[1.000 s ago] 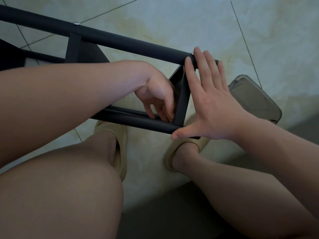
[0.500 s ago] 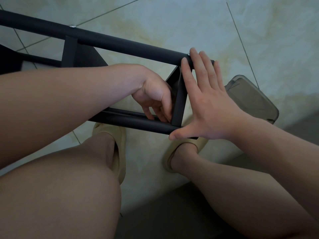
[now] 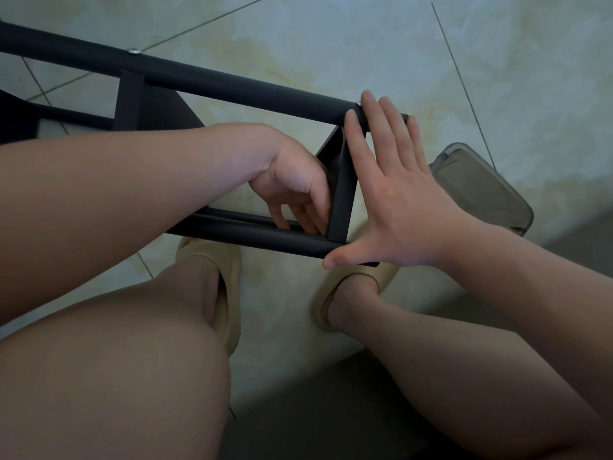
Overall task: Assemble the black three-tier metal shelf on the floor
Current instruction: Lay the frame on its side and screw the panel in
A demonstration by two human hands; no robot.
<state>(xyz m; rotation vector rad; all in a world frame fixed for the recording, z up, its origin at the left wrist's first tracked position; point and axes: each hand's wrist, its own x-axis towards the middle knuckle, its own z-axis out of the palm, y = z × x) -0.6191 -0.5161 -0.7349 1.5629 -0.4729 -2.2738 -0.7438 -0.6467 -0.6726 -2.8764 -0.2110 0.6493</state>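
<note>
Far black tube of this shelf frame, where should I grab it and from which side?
Probably the bare stretch of the far tube between the left crossbar and right crossbar, from above: it is round and unobstructed there, so fingers can wrap it. The right hand covers its end.

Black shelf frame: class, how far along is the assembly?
Done: the first crosspiece sits fixed on the far tube, beneath a screw head. In hand: the right hand spans from far tube to near tube while the left hand pinches the end crosspiece at its lower joint. Left: securing that joint; other tiers unseen.
</note>
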